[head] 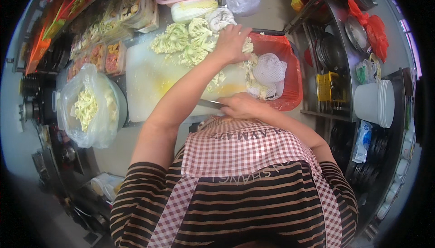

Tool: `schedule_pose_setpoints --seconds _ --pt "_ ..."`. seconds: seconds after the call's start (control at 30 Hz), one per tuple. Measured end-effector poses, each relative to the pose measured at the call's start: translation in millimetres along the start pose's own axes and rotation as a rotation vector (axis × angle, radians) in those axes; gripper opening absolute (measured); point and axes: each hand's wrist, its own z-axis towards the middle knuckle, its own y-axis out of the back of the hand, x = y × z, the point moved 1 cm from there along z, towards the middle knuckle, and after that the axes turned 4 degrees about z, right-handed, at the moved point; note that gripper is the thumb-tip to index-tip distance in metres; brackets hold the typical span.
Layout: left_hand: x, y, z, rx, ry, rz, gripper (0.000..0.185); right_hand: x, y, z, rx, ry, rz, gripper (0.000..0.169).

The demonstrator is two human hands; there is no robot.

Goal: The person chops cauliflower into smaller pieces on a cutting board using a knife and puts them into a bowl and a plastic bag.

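Note:
My left hand (pixel 232 44), its fingers spread, is over the right side of the white cutting board (pixel 141 85). A piece of cauliflower (pixel 248 46) shows beside its fingers; what lies under the palm is hidden. Close to my apron, my right hand (pixel 242 105) grips a knife (pixel 211 103), its blade pointing left along the board's near edge. Cut cauliflower (pixel 173 37) is heaped at the far side of the board, with small crumbs scattered around. Right of the board is a bin lined with a red bag (pixel 294 74), holding cauliflower scraps and white foam netting (pixel 270 68).
On the left, a tub with a clear plastic bag (pixel 102 122) holds cauliflower pieces (pixel 85 105). Behind it are clear containers of food (pixel 114 57). A napa cabbage (pixel 193 9) and a white cloth (pixel 220 18) lie beyond the heap. Metal shelving (pixel 343 34) and white buckets (pixel 372 103) stand right.

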Motion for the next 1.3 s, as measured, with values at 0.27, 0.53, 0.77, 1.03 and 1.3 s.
schedule_pose_setpoints --seconds 0.27,0.53,0.77,1.03,1.3 --pt "1.8 -31.4 31.3 0.126 -0.017 -0.020 0.079 -6.3 -24.6 45.2 -0.053 0.049 0.125 0.055" --pt "36.7 -7.4 -3.1 0.084 0.153 -0.161 0.067 -24.8 17.6 24.8 -0.027 -0.200 0.515 0.054" --pt "-6.4 0.9 -9.0 0.357 0.150 0.193 0.066 -45.8 -5.3 25.3 -0.127 -0.146 0.529 0.051" --pt "9.6 34.8 -84.2 -0.358 0.282 -0.297 0.047 -31.2 10.3 24.4 -0.052 -0.188 0.537 0.051" --pt "122.5 7.2 -231.9 -0.923 0.512 -0.093 0.060 -42.1 13.8 -1.4 -0.165 -0.086 0.241 0.041"
